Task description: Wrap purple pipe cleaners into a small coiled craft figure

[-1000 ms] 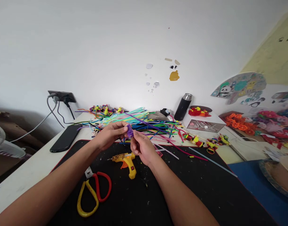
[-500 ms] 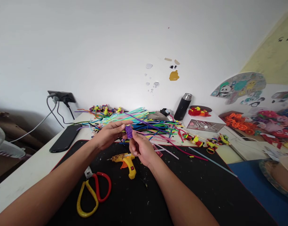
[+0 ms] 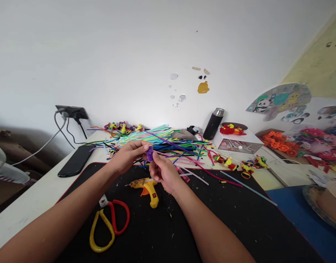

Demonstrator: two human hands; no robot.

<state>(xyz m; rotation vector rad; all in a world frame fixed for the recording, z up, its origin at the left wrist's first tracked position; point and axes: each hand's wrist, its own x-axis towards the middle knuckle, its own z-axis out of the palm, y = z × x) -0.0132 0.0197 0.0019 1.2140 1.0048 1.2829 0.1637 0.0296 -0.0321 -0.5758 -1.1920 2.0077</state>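
A small purple piece of coiled pipe cleaner point(image 3: 149, 153) is held up between my two hands, above the far part of the black mat point(image 3: 217, 223). The fingers of my left hand point(image 3: 132, 153) pinch its upper left side. My right hand point(image 3: 165, 171) grips its lower right side between thumb and curled fingers. Below the hands lies a yellow glue gun point(image 3: 150, 190), its nozzle pointing left. Scissors point(image 3: 120, 217) with one red and one yellow handle rest nearer to me on the left.
Loose pipe cleaners point(image 3: 159, 135) are heaped behind the hands. A black phone point(image 3: 74, 161) lies at the left. A black thermos point(image 3: 214, 124) stands by a white box point(image 3: 236, 142) at the back right. Small colourful figures point(image 3: 247, 168) lie in front of the box.
The purple piece has turned slightly and moved a little left in my fingers. Both hands keep hold of it; the things on the table have not moved.
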